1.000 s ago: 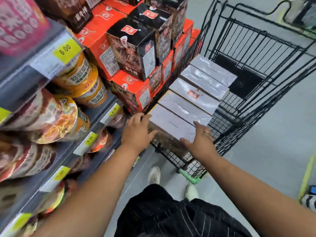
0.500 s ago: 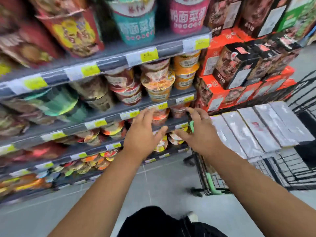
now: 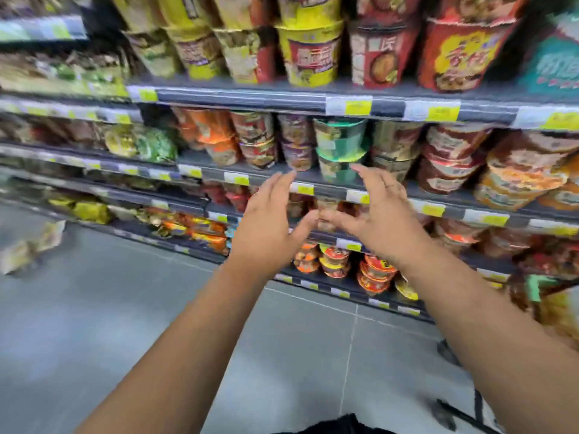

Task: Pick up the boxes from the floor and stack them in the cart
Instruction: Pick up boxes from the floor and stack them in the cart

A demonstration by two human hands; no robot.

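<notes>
The left hand (image 3: 266, 227) and right hand (image 3: 376, 220) are hovering before the noodle shelves (image 3: 266, 100), fingers spreading loosely, thumbs nearly meeting, gripping nothing. Blurred boxes (image 3: 31, 245) are lying at the floor's (image 3: 125, 324) left edge; the cart (image 3: 448, 352) is showing partly at its lower right corner.

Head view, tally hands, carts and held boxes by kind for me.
Hands: 2, the left hand and the right hand, both empty
Carts: 1, the cart, partly in view at the right edge
Held boxes: 0
Total: 3
</notes>
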